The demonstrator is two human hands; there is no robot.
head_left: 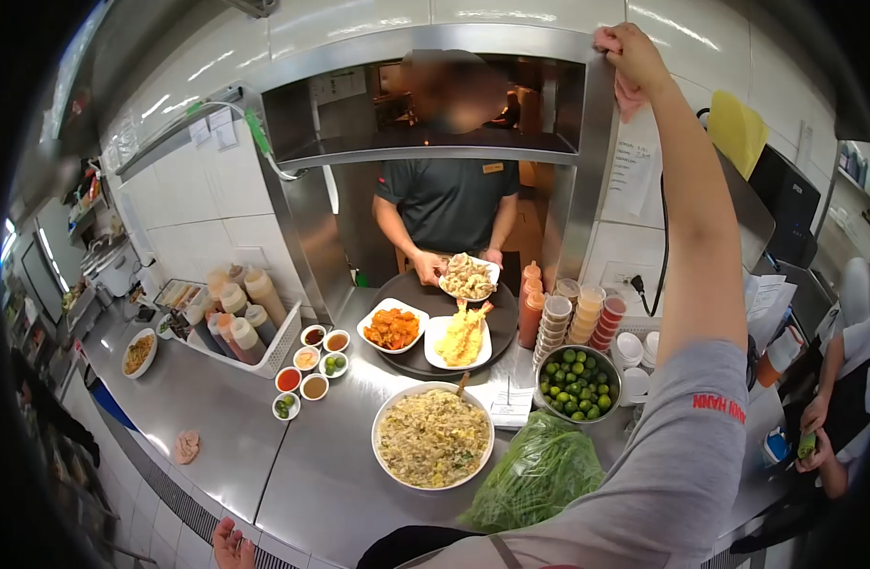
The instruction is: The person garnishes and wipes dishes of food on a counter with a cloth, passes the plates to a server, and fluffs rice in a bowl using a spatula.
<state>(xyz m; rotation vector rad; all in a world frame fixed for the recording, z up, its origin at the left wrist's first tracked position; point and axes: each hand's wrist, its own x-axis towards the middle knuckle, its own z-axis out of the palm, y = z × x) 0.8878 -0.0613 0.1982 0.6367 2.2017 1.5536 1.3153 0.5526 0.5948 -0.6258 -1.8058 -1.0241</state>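
Note:
My right hand (636,59) is raised high and closed around a pink cloth (630,99), against the upper right corner of the steel window frame (598,133). Low at the bottom edge, my left hand (232,548) shows in part, palm up, fingers loosely curled and apart, holding nothing. On the counter before me stands a large bowl of fried rice (433,438). Right of it lies a clear bag of green leaves (539,474), beside a metal bowl of small green limes (579,383). Another crumpled pink cloth (187,447) lies to the left.
Across the window, a person's hands hold a bowl of fried pieces (469,278) over a dark round tray (397,364) with two filled bowls. Small sauce cups (314,386), a basket of squeeze bottles (288,343) and stacked cups (552,324) surround it. A co-worker's hands (814,431) are at right.

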